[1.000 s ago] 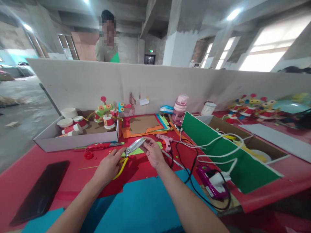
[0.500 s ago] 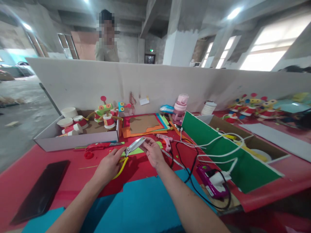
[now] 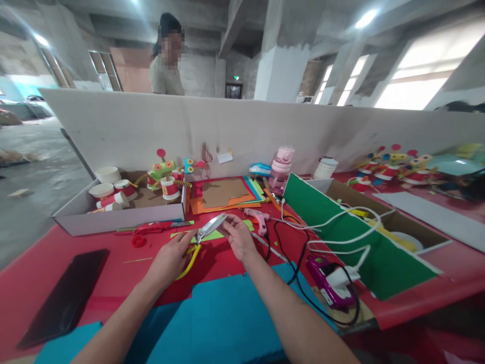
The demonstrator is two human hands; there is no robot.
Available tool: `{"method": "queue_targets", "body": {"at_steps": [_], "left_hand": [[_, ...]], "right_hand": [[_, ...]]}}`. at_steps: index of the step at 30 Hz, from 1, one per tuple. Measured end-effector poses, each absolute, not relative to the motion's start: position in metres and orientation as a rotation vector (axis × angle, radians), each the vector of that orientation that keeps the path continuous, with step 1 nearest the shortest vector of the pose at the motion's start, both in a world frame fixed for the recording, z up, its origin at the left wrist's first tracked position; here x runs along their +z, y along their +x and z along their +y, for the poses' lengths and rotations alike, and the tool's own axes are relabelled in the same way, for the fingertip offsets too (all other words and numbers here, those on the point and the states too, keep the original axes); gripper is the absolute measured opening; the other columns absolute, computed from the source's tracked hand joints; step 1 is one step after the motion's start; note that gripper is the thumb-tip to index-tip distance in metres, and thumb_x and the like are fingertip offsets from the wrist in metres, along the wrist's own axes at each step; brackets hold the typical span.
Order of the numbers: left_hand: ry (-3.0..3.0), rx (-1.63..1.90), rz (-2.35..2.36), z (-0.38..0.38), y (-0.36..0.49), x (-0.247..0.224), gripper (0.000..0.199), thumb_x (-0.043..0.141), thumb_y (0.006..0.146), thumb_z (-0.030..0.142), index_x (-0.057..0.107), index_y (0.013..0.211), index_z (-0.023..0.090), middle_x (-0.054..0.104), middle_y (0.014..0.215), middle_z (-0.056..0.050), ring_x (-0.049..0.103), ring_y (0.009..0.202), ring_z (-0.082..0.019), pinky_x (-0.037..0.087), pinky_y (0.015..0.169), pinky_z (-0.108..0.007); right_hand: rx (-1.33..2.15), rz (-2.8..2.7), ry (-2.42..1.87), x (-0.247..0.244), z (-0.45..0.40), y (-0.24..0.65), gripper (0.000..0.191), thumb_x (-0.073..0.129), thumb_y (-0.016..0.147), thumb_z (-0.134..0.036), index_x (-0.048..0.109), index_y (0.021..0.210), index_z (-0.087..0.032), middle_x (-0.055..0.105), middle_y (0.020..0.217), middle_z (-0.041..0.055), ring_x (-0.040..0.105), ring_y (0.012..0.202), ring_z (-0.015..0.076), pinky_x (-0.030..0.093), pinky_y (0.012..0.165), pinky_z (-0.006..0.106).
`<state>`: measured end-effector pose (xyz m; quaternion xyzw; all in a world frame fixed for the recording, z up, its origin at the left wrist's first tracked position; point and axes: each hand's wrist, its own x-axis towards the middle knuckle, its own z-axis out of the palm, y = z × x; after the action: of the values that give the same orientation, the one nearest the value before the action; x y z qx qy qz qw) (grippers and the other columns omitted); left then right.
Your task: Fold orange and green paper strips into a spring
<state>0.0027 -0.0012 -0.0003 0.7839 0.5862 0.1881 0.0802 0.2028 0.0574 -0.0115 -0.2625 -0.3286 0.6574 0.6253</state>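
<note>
My left hand (image 3: 168, 259) is closed around the yellow handles of a pair of scissors (image 3: 210, 227). The silver blades point up and to the right, toward my right hand (image 3: 239, 238). Its thumb and fingers are pinched together right at the blade tips; whatever they hold is too small to make out. Beneath the blades lies light green paper (image 3: 216, 234) on the red tabletop. A pink glue gun (image 3: 259, 219) rests just beyond my right hand, and red-handled scissors (image 3: 151, 228) lie to the left.
Paper cups and cup figures fill a white box (image 3: 125, 222) at back left. Coloured sheets with cardboard (image 3: 223, 193) lie at the back. A black phone-like slab (image 3: 66, 296), blue sheets (image 3: 223, 318), a purple power strip (image 3: 329, 288) with cables and a green-sided box (image 3: 352, 247) surround me.
Both hands and the scissors have stayed almost exactly in place. Behind the white partition, the standing person has turned their head toward the right.
</note>
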Motion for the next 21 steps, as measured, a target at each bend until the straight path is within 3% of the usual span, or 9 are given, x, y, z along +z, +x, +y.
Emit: {"method": "queue_targets", "body": {"at_steps": [10,17,21], "left_hand": [[2.310,0.562,1.736,-0.002,0.004,-0.001,0.054,0.046,0.084,0.011,0.049,0.137,0.023,0.063,0.127,-0.012,0.067,0.098,-0.023,0.050,0.078,-0.029],[2.293,0.642,1.969,-0.003,-0.025,0.021,0.051,0.047,0.084,0.019,0.052,0.134,0.024,0.069,0.114,-0.009,0.067,0.094,-0.023,0.047,0.072,-0.026],[2.180,0.225,2.278,-0.013,-0.066,0.043,0.049,0.045,0.087,0.027,0.052,0.135,0.024,0.073,0.098,-0.010,0.069,0.085,-0.029,0.042,0.061,-0.028]], "right_hand": [[1.499,-0.755,-0.619,-0.011,0.058,0.203,0.031,0.086,0.057,-0.024,0.066,0.080,-0.020,0.068,0.083,-0.0014,0.066,0.081,0.0148,0.054,0.091,0.039],[1.533,-0.752,-0.572,-0.009,0.058,0.206,0.036,0.086,0.059,-0.026,0.067,0.089,-0.021,0.068,0.080,-0.0022,0.065,0.073,0.0120,0.053,0.090,0.037],[1.645,-0.745,-0.545,-0.006,0.054,0.205,0.035,0.085,0.060,-0.025,0.068,0.090,-0.019,0.068,0.077,-0.0014,0.066,0.074,0.0125,0.052,0.091,0.035]]}}
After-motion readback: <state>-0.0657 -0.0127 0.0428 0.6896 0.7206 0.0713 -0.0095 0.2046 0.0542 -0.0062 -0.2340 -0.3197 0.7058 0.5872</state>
